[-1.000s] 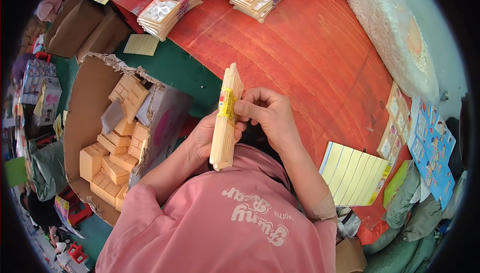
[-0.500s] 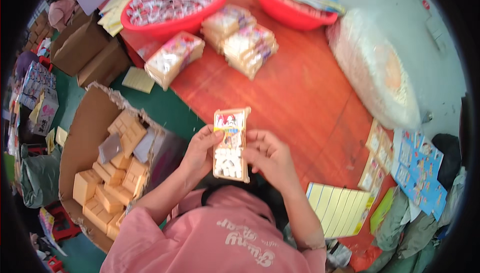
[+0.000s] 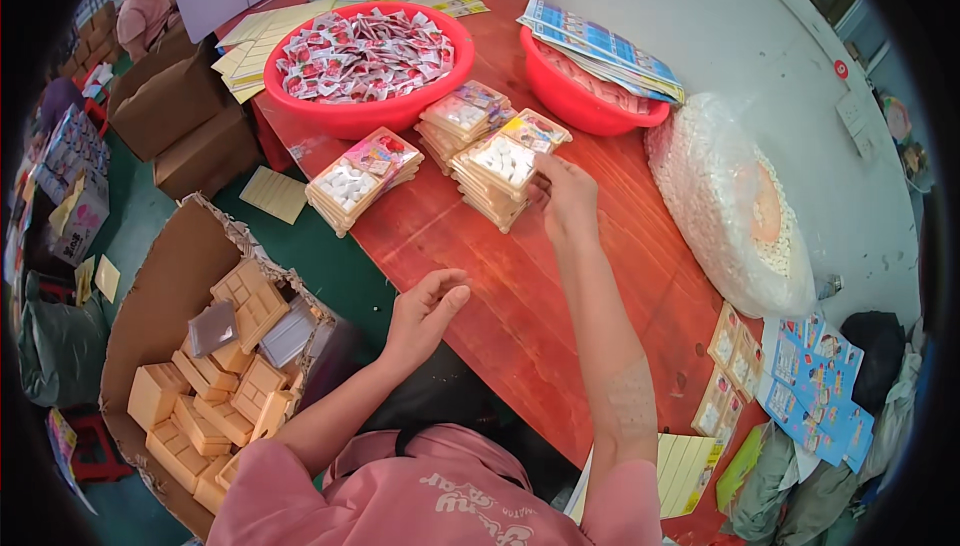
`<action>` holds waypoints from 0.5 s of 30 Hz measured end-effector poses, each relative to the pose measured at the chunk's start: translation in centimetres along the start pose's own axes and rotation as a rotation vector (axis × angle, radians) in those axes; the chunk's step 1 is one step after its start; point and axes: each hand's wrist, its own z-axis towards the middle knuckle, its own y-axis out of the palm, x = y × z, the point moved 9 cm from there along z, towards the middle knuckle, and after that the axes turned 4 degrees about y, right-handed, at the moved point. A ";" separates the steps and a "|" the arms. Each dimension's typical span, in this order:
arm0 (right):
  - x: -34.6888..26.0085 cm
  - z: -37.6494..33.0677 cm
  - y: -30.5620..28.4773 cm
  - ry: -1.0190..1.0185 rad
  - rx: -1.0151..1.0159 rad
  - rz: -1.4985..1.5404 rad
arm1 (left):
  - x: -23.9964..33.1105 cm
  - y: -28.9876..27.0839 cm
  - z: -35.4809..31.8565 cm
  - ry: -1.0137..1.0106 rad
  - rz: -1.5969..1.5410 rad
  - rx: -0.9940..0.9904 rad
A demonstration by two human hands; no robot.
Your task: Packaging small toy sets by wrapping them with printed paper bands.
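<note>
My right hand (image 3: 568, 196) reaches forward to a stack of shallow beige plastic trays. Its fingers are closed at the right edge of the topmost filled tray (image 3: 506, 162), which holds small white pieces and has colourful printed packets at its far end. The fingertips are partly hidden by the tray. My left hand (image 3: 428, 316) hovers over the near table edge, holding nothing, fingers loosely bent with the thumb apart. To the left of that stack stands another pile of filled trays (image 3: 362, 178), and a third pile (image 3: 464, 112) sits just behind.
On the red-brown table (image 3: 440, 226) stand a red basin (image 3: 462, 51) of small wrapped packets and another red basin (image 3: 560, 86) under printed sheets. A clear bag (image 3: 700, 206) of white pieces lies rightward. A cardboard box (image 3: 150, 296) of beige trays is at left; someone (image 3: 145, 16) sits beyond.
The filled tray that both hands held near my chest is now on the stack, under my right hand. My left hand has let go of it. The view has tilted up.
</note>
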 end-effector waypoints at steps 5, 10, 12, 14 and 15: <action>1.3 2.9 0.0 0.011 0.030 -0.139 | 0.3 0.0 0.3 0.018 0.089 0.008; -1.0 -1.2 -1.5 -0.085 0.038 -0.407 | 1.4 -0.5 0.1 0.041 0.201 0.041; -2.6 -5.3 -3.8 -0.215 0.006 -0.484 | 2.7 0.3 -0.1 0.086 0.244 0.069; -4.2 -11.0 -8.7 -0.281 0.054 -0.648 | 5.1 2.8 -0.6 0.241 0.382 0.017; -4.8 -13.9 -11.6 -0.289 0.129 -0.758 | 6.0 5.2 -1.1 0.349 0.473 -0.079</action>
